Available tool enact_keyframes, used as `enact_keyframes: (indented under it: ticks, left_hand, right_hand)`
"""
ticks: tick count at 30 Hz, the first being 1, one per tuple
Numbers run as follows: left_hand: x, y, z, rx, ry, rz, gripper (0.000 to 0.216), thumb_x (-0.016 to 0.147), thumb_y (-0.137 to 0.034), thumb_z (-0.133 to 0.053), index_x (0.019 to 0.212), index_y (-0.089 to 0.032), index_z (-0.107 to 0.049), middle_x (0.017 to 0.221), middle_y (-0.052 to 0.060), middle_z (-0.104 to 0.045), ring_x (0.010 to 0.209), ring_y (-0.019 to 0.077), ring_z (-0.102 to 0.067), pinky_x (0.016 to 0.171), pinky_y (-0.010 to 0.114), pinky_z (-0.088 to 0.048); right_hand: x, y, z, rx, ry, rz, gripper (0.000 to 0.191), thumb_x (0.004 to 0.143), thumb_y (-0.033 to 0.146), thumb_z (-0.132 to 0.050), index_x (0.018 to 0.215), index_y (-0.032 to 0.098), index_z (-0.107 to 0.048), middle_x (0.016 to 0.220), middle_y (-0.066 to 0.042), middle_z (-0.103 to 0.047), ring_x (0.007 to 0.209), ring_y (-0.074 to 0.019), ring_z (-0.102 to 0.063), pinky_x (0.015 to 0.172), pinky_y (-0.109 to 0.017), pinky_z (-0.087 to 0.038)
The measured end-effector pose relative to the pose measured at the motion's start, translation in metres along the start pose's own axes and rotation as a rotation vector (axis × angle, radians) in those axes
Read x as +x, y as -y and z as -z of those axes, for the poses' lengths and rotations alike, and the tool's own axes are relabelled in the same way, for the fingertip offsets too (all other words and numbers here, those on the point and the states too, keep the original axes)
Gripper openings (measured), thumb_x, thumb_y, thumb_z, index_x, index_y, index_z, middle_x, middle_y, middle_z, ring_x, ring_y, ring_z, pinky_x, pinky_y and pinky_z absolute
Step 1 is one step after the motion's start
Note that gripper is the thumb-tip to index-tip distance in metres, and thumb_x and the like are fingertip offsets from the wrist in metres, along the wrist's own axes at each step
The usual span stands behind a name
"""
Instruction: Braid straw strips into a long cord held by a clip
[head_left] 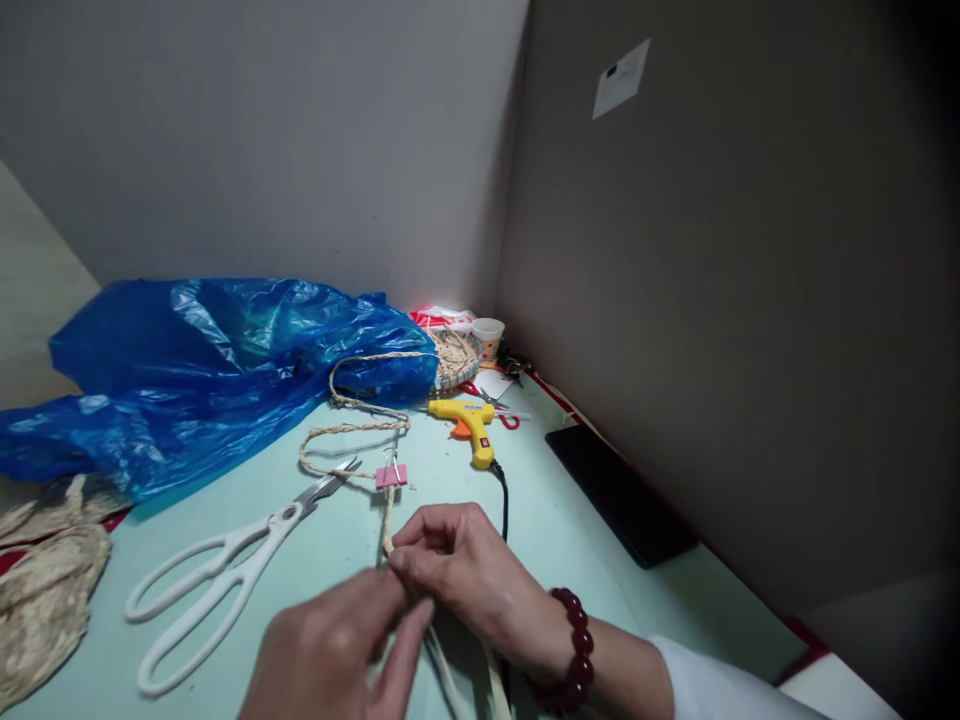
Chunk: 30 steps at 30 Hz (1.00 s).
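- The braided cord [388,512] lies on the bench [585,560], its near end running straight down to the hands, just beyond the tips of their fingers.
- The right hand [480,575], with a dark red bead bracelet [577,640] at the wrist, pinches that near end between thumb and curled forefinger, coming at it from the right.
- The left hand [337,640] is nearer the viewer, to the left of and below the right one, its fingers close to the same end; it is blurred, and I cannot tell whether it grips anything.
- Pale loose strands [496,688] trail below the hands toward the bottom edge.
- A pink binder clip [391,477] sits on the cord just beyond the right hand's fingertips; past it the cord bends in loops and reaches over the edge of the blue plastic bag [247,350].
- White-handled scissors [289,515] lie left of the clip and beyond the left hand, their blade tips near a loop of the cord.
- A yellow glue gun [471,418] lies beyond the right hand, right of the cord's loops, its black cable [505,505] running down behind that hand.
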<state>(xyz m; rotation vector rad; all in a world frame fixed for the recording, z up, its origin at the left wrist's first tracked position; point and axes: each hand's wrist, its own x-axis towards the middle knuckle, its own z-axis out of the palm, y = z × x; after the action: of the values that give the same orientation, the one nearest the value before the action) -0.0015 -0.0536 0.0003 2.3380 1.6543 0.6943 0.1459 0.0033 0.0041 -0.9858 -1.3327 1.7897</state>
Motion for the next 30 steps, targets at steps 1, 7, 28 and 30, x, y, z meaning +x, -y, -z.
enact_keyframes:
  ticks: [1,7,28,30]
  left_hand:
    - [0.003,0.000,0.006,-0.055,-0.073,0.080,0.030,0.093,-0.032,-0.042,0.072,-0.023,-0.062,0.068,0.001,-0.066,0.065,0.0179,-0.065,0.060,0.027,-0.044]
    - [0.024,0.020,0.015,-0.832,0.230,0.537,0.028,0.084,-0.046,-0.057,0.096,-0.020,-0.060,0.051,-0.007,-0.053,0.037,0.0083,-0.040,0.038,0.020,-0.030]
    - [0.021,0.016,0.001,-0.832,0.282,0.572,0.032,0.082,-0.039,-0.056,0.060,-0.020,-0.042,0.049,-0.012,-0.029,0.038,0.0036,-0.023,0.038,0.018,-0.013]
    - [0.019,0.016,-0.003,-0.889,0.293,0.606,0.033,0.083,-0.043,-0.054,0.061,-0.021,-0.043,0.047,-0.012,-0.031,0.032,0.0029,-0.024,0.034,0.018,-0.009]
  right_hand:
    - [-0.001,0.002,0.000,-0.019,-0.006,0.008,0.006,0.072,0.018,-0.064,0.072,0.012,-0.062,0.062,0.000,-0.059,0.058,-0.0094,-0.049,0.055,-0.020,-0.035]
    - [-0.004,0.006,0.000,-0.080,0.035,0.082,0.008,0.078,0.018,-0.057,0.075,0.013,-0.062,0.067,-0.003,-0.065,0.068,-0.0133,-0.058,0.066,-0.023,-0.041]
    - [-0.026,0.019,0.000,-1.093,-0.010,0.280,0.023,0.089,0.025,-0.046,0.066,0.018,-0.045,0.054,0.000,-0.050,0.046,-0.0086,-0.036,0.048,-0.027,-0.017]
    - [-0.029,0.015,-0.005,-1.123,-0.027,0.317,0.021,0.090,0.025,-0.044,0.071,0.018,-0.048,0.057,-0.001,-0.055,0.047,-0.0097,-0.039,0.048,-0.028,-0.018]
